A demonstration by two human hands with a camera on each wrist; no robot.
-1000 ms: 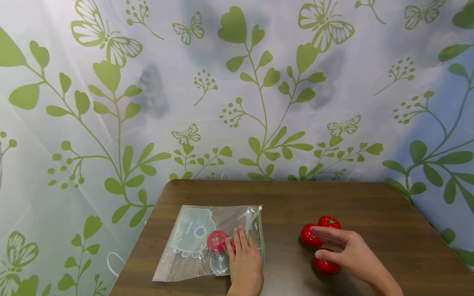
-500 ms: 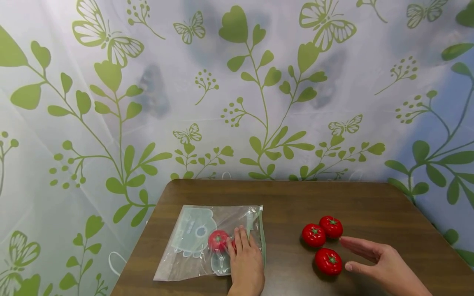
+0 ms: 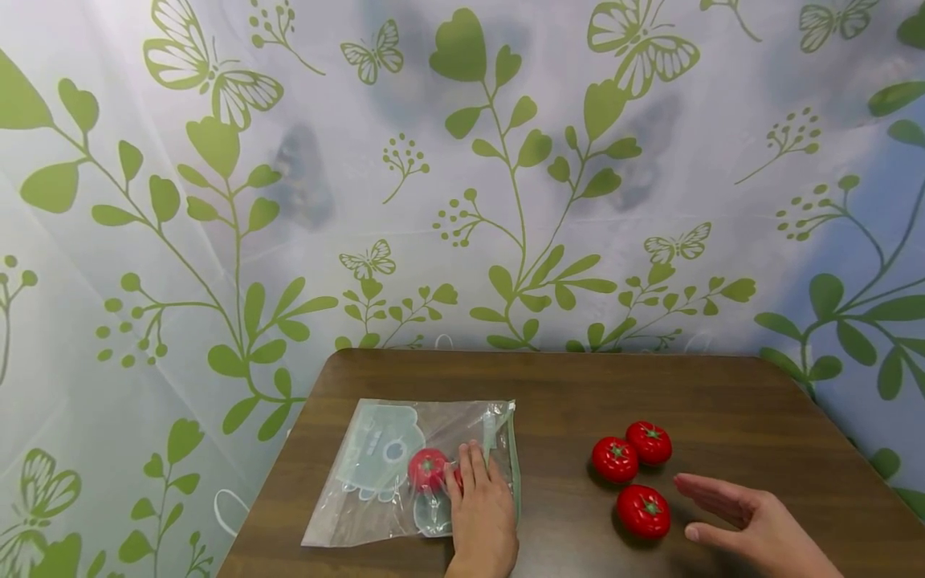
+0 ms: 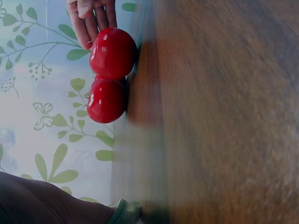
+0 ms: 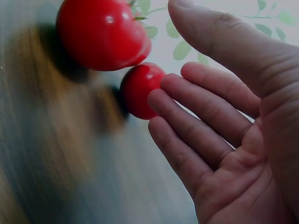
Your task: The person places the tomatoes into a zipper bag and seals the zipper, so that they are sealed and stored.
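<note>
A clear plastic zip bag (image 3: 347, 522) with a pale green printed figure lies flat on the table. Through its film shows a red toy tomato (image 3: 428, 469); a second red thing is mostly hidden under the left fingers. My left hand (image 3: 482, 514) rests on the bag's right part, fingers stretched out and together, near the green zip edge (image 3: 515, 466). Three glossy red tomatoes sit loose to the right: a left one (image 3: 614, 460), a back one (image 3: 649, 442) and a front one (image 3: 643, 512). Just right of these, my right hand (image 3: 755, 526) holds nothing, thumb and fingers spread apart.
The brown wooden table (image 3: 556, 393) has its back edge against a hanging white cloth (image 3: 433, 160) with green leaves and butterflies. A white loop (image 3: 230, 514) hangs off the table's left side.
My right hand has drawn back to the right from over the three loose tomatoes, which now show whole. The left hand and the bag have stayed in place.
</note>
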